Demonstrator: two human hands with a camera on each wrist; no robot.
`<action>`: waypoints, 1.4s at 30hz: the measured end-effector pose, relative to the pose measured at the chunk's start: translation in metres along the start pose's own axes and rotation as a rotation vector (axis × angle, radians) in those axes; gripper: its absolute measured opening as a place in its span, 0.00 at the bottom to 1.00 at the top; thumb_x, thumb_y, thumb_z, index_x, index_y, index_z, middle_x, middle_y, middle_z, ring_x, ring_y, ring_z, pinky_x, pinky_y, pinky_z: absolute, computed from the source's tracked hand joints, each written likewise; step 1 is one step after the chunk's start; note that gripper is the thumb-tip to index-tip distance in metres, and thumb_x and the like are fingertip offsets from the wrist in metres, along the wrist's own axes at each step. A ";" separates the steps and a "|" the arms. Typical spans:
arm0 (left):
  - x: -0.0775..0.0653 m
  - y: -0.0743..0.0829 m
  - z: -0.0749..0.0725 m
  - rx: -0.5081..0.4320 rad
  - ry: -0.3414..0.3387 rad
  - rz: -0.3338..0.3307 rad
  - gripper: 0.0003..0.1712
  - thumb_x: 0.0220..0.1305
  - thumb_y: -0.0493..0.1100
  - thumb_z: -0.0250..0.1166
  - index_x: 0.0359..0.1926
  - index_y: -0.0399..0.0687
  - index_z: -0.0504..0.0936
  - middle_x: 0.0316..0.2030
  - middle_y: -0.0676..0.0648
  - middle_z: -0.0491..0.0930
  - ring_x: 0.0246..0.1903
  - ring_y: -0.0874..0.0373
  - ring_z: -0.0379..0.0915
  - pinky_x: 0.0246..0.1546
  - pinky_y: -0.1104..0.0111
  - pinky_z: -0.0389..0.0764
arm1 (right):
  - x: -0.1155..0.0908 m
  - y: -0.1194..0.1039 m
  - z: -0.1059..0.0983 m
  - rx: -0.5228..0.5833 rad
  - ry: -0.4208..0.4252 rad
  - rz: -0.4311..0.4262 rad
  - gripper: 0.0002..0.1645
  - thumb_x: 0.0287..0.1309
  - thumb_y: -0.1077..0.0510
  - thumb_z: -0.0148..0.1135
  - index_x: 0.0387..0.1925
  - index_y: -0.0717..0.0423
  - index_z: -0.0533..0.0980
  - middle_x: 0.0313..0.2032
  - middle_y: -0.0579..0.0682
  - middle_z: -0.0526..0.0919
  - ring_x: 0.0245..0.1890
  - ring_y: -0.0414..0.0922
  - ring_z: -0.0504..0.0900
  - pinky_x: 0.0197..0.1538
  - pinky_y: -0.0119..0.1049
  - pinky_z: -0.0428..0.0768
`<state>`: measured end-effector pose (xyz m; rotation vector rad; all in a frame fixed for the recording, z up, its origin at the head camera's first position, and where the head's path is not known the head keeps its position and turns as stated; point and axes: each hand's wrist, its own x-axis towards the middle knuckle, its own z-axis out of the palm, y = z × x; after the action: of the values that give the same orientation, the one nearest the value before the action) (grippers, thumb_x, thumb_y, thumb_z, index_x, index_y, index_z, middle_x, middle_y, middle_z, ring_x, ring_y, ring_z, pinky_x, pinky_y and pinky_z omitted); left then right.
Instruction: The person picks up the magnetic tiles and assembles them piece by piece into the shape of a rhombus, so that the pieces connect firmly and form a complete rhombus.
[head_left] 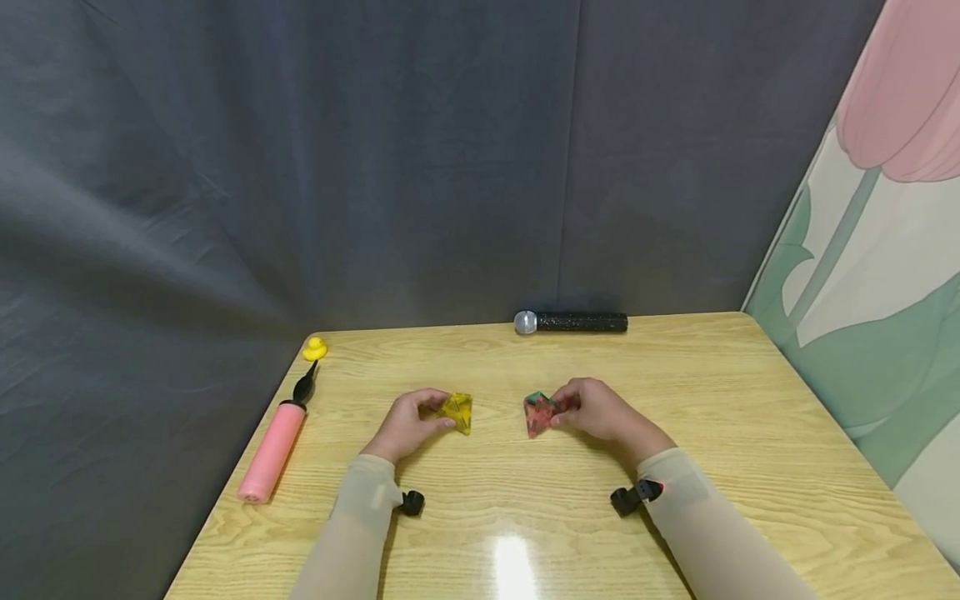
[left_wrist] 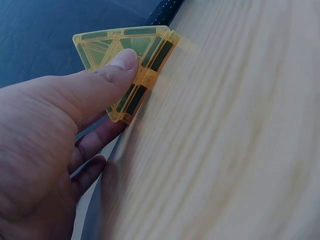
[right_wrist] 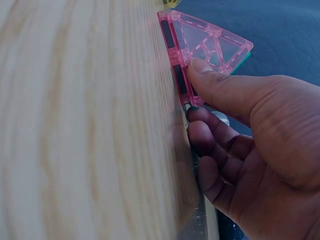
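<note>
My left hand (head_left: 403,427) pinches translucent yellow triangular magnetic tiles (head_left: 460,411) between thumb and fingers, left of the table's middle. In the left wrist view the thumb lies across the face of the yellow tiles (left_wrist: 95,45), with one edge down at the wooden surface. To the right, my right hand (head_left: 600,410) pinches a pink triangular magnetic tile (head_left: 537,417) with a green tile (head_left: 537,397) behind it. The right wrist view shows the thumb on the pink tile (right_wrist: 212,32), its lower edge at the wood. A gap separates the two sets.
A black microphone (head_left: 581,322) with a silver head lies along the back edge of the wooden table (head_left: 480,517). On the left are a pink hand pump (head_left: 273,452) with a black nozzle and a small yellow rubber duck (head_left: 315,348). A dark curtain (head_left: 420,167) hangs behind.
</note>
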<state>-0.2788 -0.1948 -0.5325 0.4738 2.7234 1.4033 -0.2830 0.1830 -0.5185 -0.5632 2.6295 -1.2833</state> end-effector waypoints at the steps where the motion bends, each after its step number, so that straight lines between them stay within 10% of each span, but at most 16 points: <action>1: 0.000 0.002 0.001 0.008 -0.006 0.005 0.24 0.62 0.44 0.78 0.59 0.50 0.86 0.49 0.55 0.85 0.51 0.57 0.79 0.58 0.54 0.80 | 0.000 0.000 0.000 -0.004 -0.003 0.001 0.10 0.59 0.60 0.79 0.43 0.52 0.88 0.36 0.46 0.82 0.35 0.44 0.79 0.38 0.38 0.80; 42: 0.002 0.034 0.041 0.039 -0.107 0.083 0.23 0.65 0.43 0.76 0.61 0.54 0.85 0.48 0.59 0.84 0.49 0.61 0.79 0.56 0.59 0.81 | -0.002 -0.013 0.008 -0.042 -0.037 -0.014 0.08 0.59 0.59 0.79 0.39 0.48 0.87 0.31 0.44 0.82 0.30 0.44 0.77 0.33 0.37 0.76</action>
<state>-0.2649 -0.1431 -0.5296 0.6516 2.6792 1.3037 -0.2749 0.1708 -0.5128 -0.6071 2.6322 -1.2119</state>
